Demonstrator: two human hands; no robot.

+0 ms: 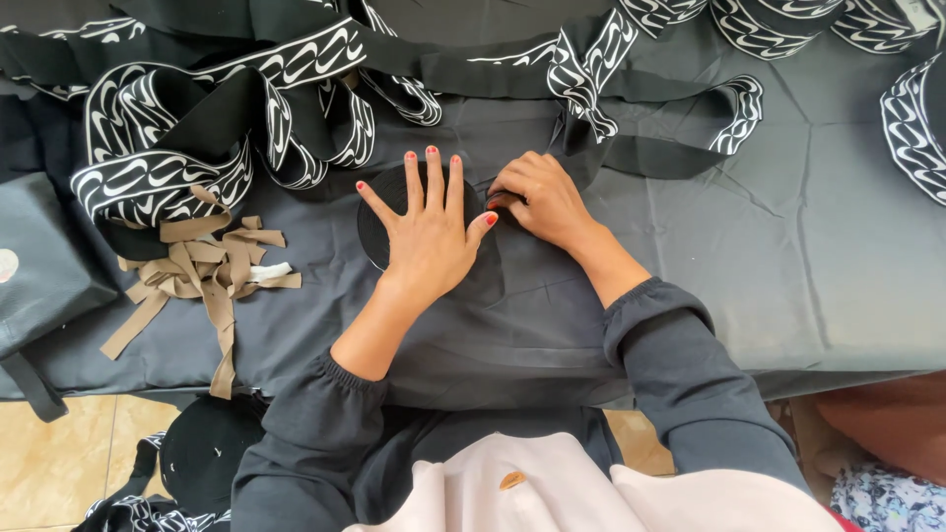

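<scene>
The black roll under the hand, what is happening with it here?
A person works at a table draped in dark cloth. The left hand lies flat, fingers spread, on a round roll of black band. The right hand pinches the black band beside it. Black-and-white patterned elastic is piled at the back left, tan strips in front of it.

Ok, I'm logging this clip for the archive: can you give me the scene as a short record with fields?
left hand: flat, fingers spread, pressing a round black piece
right hand: fingers curled, pinching black fabric beside the left hand
table cover: dark grey cloth
patterned band: black and white, looped across the far side
tan strips: loose pile to the left
</scene>
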